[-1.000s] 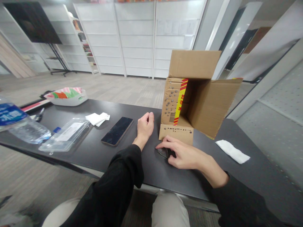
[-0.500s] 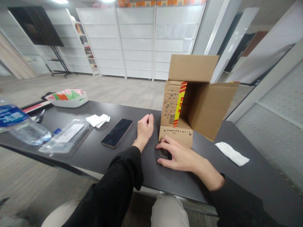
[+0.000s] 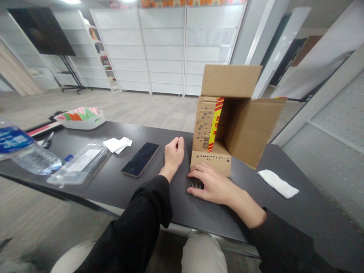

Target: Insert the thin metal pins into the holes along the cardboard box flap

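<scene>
A cardboard box (image 3: 244,129) lies on its side on the black table (image 3: 113,185), its open mouth facing me, with perforated flaps and a red-and-yellow tape strip. My right hand (image 3: 213,185) lies flat in front of the box's lower flap, fingers curled over a small dark ribbed object (image 3: 195,182) that is mostly hidden under them. My left hand (image 3: 174,151) rests on the table just left of the box, loosely curled in a fist, holding nothing that I can see.
A dark phone (image 3: 140,159) lies left of my left hand. Further left are folded white tissues (image 3: 117,144), a clear plastic case (image 3: 79,163), a water bottle (image 3: 22,151) and a white tray of coloured items (image 3: 81,116). Another white tissue (image 3: 277,183) lies at right.
My right hand has closed in over the dark ribbed object and slid slightly left. My left hand has stayed put.
</scene>
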A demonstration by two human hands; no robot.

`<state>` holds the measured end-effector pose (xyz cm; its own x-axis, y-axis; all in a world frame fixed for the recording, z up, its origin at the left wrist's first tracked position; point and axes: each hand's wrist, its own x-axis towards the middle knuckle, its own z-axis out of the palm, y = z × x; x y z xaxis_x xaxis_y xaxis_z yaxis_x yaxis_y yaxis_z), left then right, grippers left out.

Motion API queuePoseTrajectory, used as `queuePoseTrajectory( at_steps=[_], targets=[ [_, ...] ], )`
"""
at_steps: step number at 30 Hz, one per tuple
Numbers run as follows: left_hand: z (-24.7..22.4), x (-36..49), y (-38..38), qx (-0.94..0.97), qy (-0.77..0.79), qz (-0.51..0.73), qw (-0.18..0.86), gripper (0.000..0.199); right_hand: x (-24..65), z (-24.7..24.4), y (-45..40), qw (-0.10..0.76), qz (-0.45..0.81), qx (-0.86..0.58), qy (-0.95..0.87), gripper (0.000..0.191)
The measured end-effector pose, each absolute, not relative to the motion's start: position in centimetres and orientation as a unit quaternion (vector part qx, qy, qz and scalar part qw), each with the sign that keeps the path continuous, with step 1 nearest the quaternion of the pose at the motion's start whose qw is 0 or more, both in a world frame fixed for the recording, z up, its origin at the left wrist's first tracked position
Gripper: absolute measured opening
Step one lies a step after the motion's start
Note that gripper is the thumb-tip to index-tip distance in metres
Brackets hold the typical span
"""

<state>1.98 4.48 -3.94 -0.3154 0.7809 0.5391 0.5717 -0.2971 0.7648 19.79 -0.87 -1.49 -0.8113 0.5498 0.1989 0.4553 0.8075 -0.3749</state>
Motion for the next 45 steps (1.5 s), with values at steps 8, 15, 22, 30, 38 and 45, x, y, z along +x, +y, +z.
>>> queuePoseTrajectory(
  at_steps=[8,15,22,30,38,45],
  targets=[
    [-3.8,2.0,4.4,0.579,0.585,0.560,0.095,0.043,19.7,-1.6,-0.9,0.166,0.152,-0.293,-0.929,0.032],
    [-3.9,1.9,4.4,0.578,0.589,0.557,0.098,0.043,19.6,-1.7,-1.0,0.161,0.145,-0.302,-0.928,0.030],
    [-3.9,2.0,4.5,0.578,0.590,0.555,0.101,0.044,19.3,-1.8,-1.0,0.175,0.141,-0.307,-0.925,0.021],
    [-4.1,1.8,4.6,0.580,0.586,0.558,0.094,0.043,18.8,-1.8,-1.2,0.185,0.128,-0.319,-0.921,0.016],
    [-4.1,1.9,4.5,0.578,0.586,0.559,0.098,0.044,18.7,-1.4,-1.1,0.208,0.108,-0.326,-0.916,0.014],
    [-4.1,1.8,4.6,0.580,0.584,0.558,0.102,0.043,19.2,-2.1,0.1,0.337,0.122,-0.319,-0.877,0.023]
  ],
)
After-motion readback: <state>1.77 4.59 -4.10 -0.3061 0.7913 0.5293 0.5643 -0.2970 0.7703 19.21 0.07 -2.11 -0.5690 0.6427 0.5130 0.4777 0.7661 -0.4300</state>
